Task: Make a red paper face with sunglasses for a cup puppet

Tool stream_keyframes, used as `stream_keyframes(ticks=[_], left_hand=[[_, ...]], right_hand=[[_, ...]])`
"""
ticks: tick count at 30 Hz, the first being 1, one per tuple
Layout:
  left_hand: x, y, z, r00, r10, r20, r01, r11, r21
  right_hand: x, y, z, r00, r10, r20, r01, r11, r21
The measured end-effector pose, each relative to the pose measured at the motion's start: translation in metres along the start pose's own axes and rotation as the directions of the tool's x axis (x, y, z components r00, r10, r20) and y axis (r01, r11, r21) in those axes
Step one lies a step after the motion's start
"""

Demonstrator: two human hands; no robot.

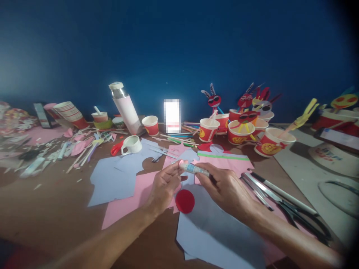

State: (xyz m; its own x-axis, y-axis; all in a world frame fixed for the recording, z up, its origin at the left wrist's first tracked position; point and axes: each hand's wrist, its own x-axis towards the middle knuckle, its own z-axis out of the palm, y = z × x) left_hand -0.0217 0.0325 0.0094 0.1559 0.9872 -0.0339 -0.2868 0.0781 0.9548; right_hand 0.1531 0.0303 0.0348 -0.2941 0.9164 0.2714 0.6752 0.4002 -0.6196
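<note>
My right hand (224, 183) is closed around a white and blue glue stick (192, 168) and holds it sideways, its tip pointing left. At that tip, the fingers of my left hand (165, 185) pinch a small pale pink piece (181, 163), probably paper; the stick's end meets it. Just below my hands lies a red paper disc (185, 201). Under them are cut sheets of pink paper (123, 207) and grey-blue paper (218, 233).
Large scissors (280, 201) lie right of my right hand. A white mug (131, 145) and a pale pink flask (127, 112) stand behind, left. Red paper cups (241, 130) with paper-face figures line the back right. Scraps and sticks (84, 147) litter the left.
</note>
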Motion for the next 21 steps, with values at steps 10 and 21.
stream_keyframes(ticks=[10,21], left_hand=[[0.0042,-0.0059,-0.0049,1.000,-0.009,0.016,0.008,1.000,0.014],[0.0053,-0.0092,-0.0077,0.998,0.068,0.010,-0.069,0.996,0.063]], right_hand=[[0.0008,0.0059,0.0022,0.999,-0.004,-0.054,0.007,0.998,0.065],[0.0021,0.0048,-0.0040,0.996,0.003,-0.089,-0.002,1.000,0.009]])
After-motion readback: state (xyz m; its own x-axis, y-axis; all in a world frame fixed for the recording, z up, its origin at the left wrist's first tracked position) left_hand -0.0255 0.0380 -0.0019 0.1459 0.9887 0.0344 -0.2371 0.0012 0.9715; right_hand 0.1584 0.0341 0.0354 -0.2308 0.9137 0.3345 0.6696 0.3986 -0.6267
